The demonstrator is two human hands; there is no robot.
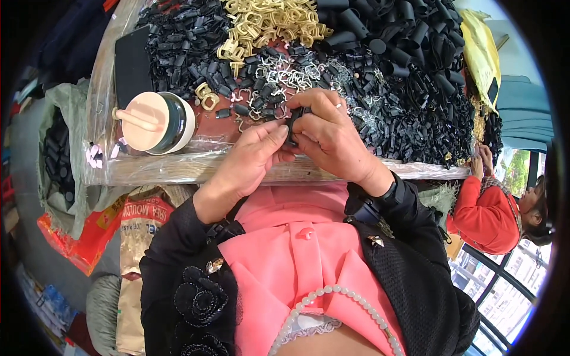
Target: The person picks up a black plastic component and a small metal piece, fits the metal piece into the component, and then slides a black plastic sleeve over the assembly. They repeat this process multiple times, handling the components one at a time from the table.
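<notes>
Close together above the table's near edge, my two hands meet at a small black plastic part (291,129). My left hand (252,157) pinches it between thumb and fingers from the left. On its other side, my right hand (332,133) grips it with bent fingers, which cover much of it. Just beyond my fingers lie white bent wire-like clips (288,76) in a loose heap. Small black plastic pieces (409,127) are piled to the right, and more black pieces (184,56) lie at the far left.
Cream plastic frames (270,21) and large black cylindrical parts (409,38) are heaped at the back. A lidded cup (142,121) stands at the left by the wooden table edge (154,171). An open sack (59,154) sits beside the table. A person in red (490,213) works at the far right.
</notes>
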